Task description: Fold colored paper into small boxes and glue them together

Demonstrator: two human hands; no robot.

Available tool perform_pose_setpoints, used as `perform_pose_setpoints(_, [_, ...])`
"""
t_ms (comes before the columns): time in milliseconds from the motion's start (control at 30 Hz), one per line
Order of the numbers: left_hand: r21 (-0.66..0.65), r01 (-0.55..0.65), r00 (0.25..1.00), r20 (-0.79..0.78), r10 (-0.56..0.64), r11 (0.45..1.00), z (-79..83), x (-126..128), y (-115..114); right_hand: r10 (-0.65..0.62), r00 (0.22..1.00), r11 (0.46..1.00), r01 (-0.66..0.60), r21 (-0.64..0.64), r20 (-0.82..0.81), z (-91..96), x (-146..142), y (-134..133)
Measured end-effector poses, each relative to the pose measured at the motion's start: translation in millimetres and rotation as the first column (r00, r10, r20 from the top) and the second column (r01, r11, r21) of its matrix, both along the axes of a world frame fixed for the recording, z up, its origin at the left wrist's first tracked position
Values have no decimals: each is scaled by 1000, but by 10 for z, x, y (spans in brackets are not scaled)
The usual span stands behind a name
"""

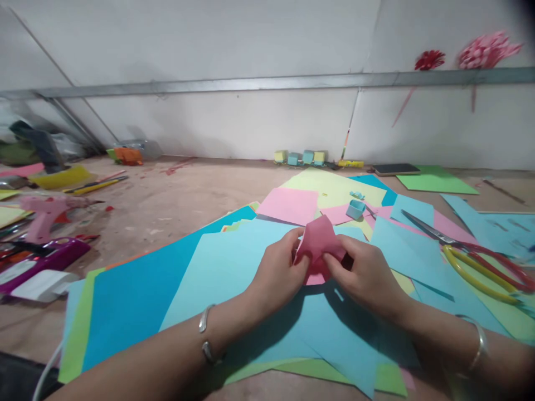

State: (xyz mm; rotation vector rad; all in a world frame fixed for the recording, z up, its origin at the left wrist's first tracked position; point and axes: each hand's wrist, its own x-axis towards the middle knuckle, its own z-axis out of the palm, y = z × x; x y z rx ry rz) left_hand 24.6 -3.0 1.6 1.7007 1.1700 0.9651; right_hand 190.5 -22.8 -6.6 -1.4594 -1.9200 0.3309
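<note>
Pink paper (320,234); green sheet (437,180)

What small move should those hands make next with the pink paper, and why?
Perhaps press the pink paper more firmly along its bend: the left hand and right hand pinch it from opposite sides, and it looks bent rather than flat.
</note>
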Motion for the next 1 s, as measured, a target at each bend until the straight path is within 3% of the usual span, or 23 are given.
perform_pose_setpoints(167, [3, -56, 998, -17, 56, 998, -2, -11, -5, -6, 997, 999, 2, -46, -83, 64, -33, -54])
perform_pose_setpoints(300, [46, -58, 996, -67, 61, 997, -14, -12, 14, 78, 997, 993, -76, 86, -14, 50, -32, -69])
perform_pose_setpoints(600, [216, 156, 979, -167, -121, 964, -53, -1, -20, 147, 988, 982, -140, 126, -43, -34, 7, -30])
perform_pose_setpoints(700, [207, 154, 976, -187, -116, 966, -57, -2, -31, 73, 994, 994, -66, 88, -85, -37, -1, -29])
perform_pose_setpoints(833, [189, 167, 973, -191, -130, 968, -70, 1, -34, -13, 967, 998, -3, -63, -254, -36, -11, -8])
perform_pose_setpoints(1000, [87, 106, 975, -207, -86, 990, -82, 4, -22, 31, 980, 999, -33, -4, -199, -35, -5, 3])
